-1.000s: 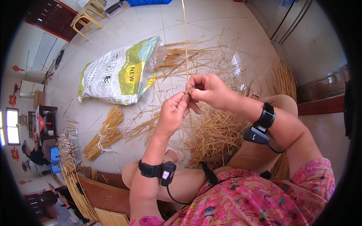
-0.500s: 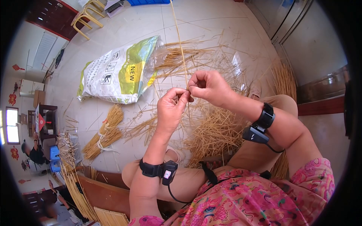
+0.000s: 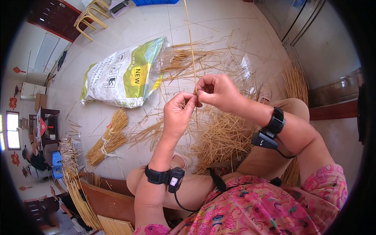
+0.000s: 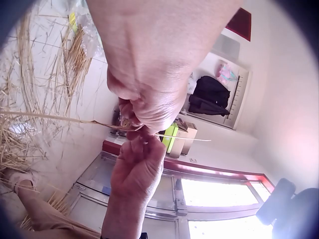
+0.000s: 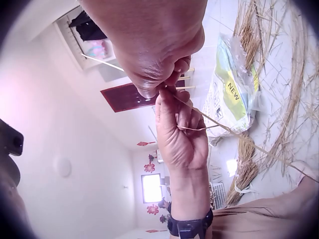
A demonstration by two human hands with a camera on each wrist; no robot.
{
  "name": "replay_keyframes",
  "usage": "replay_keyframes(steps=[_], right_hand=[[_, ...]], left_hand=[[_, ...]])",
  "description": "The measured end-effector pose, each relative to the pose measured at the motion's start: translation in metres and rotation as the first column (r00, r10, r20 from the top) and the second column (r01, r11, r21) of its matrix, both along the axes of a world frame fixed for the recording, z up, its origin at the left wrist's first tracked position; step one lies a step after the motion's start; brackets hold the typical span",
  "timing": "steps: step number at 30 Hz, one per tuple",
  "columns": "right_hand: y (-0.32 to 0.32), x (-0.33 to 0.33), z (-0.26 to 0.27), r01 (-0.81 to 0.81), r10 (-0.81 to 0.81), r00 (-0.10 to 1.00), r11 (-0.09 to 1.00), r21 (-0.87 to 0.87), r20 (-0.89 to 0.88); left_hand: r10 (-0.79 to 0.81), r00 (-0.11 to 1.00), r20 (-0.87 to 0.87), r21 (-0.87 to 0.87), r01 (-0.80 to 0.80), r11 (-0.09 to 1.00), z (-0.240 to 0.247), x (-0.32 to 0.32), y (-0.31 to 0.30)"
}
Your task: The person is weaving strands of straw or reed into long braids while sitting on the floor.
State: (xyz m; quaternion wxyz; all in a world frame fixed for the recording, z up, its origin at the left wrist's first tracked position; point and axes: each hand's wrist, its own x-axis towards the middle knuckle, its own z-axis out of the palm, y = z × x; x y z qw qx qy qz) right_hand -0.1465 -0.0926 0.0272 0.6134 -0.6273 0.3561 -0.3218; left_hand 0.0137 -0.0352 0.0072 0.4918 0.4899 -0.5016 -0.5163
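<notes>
A long thin straw stalk stands nearly upright in front of me, running up past the top of the head view. My left hand and my right hand meet at its lower part, and both pinch it between thumb and fingertips. In the left wrist view the stalk runs sideways out of the pinch of my left hand, with my right hand just beyond. In the right wrist view the stalk crosses between my right hand and left hand.
Loose straw is heaped on the tiled floor by my knees. A white and green sack lies at the left, a tied straw bundle below it. More stalks lean at the right. A yellow stool stands far back.
My right hand dropped slightly from a second ago and curled tighter on the stalk. The stalk's top swung left, then back toward upright. My left fingers closed in to the pinch.
</notes>
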Motion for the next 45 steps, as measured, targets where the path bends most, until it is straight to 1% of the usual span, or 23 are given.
replay_keyframes(steps=[5,8,11,14,17,20,23,26,29,32,35,36,39,40,43,45], right_hand=[[-0.003,0.000,-0.007,0.002,-0.007,0.996,0.999,0.053,0.089],[-0.002,-0.001,-0.005,-0.003,-0.004,0.993,0.998,0.065,0.115],[-0.001,-0.002,0.000,-0.015,0.014,0.998,1.000,0.015,0.058],[0.000,0.000,-0.006,-0.001,0.001,0.999,1.000,0.002,0.036],[0.002,0.000,0.001,0.010,-0.009,1.000,1.000,-0.015,0.013],[0.003,0.001,0.002,0.020,-0.020,1.000,0.999,-0.032,-0.014],[0.006,0.002,0.000,0.048,-0.049,0.999,0.998,-0.045,-0.009],[0.005,0.004,0.000,0.057,-0.059,0.998,0.994,-0.097,-0.017],[0.005,0.004,-0.005,0.031,-0.041,0.989,0.997,0.075,0.142],[0.002,0.005,-0.006,0.158,-0.155,0.986,0.986,-0.053,0.056],[-0.013,-0.002,-0.003,0.239,-0.239,0.971,0.970,0.035,-0.002],[-0.018,-0.005,0.001,0.188,-0.188,0.982,0.982,0.009,-0.034],[-0.022,-0.005,0.018,0.215,-0.206,0.964,0.976,-0.040,0.169],[-0.024,-0.008,0.024,0.199,-0.186,0.962,0.979,-0.045,0.199],[-0.029,-0.011,0.033,0.245,-0.209,0.939,0.964,-0.106,0.275],[-0.034,-0.016,0.036,0.241,-0.206,0.950,0.961,-0.132,0.235]], left_hand=[[0.026,1.000,-0.014,0.016,-0.026,1.000,0.001,-0.002,0.000],[0.019,0.998,-0.062,0.024,-0.017,1.000,0.003,-0.003,0.001],[0.009,0.999,-0.043,0.025,-0.008,1.000,0.003,-0.001,0.001],[0.001,0.998,-0.061,-0.001,-0.001,1.000,0.000,-0.001,0.001],[-0.010,1.000,-0.029,0.030,0.011,0.999,-0.001,0.001,0.001],[-0.007,0.999,-0.033,0.021,0.008,1.000,-0.003,0.000,0.000],[-0.012,0.999,-0.034,-0.002,0.012,1.000,-0.002,-0.001,0.001],[-0.006,1.000,-0.031,0.018,0.006,1.000,0.001,-0.004,0.002],[-0.010,0.997,-0.073,0.026,0.012,1.000,0.001,-0.003,0.003],[0.022,0.994,-0.102,0.032,-0.019,0.999,0.002,-0.003,0.003],[-0.001,0.995,-0.100,0.024,0.004,1.000,0.002,0.000,0.004],[-0.003,0.997,-0.080,0.020,0.005,1.000,0.001,0.000,0.004],[-0.010,1.000,-0.026,0.007,0.011,1.000,-0.001,-0.001,0.004],[-0.011,1.000,-0.011,0.005,0.011,1.000,-0.001,-0.003,0.004],[-0.016,0.999,0.032,0.018,0.016,1.000,-0.002,-0.006,0.005],[-0.021,0.999,0.048,0.038,0.019,0.999,-0.003,-0.008,0.004]])
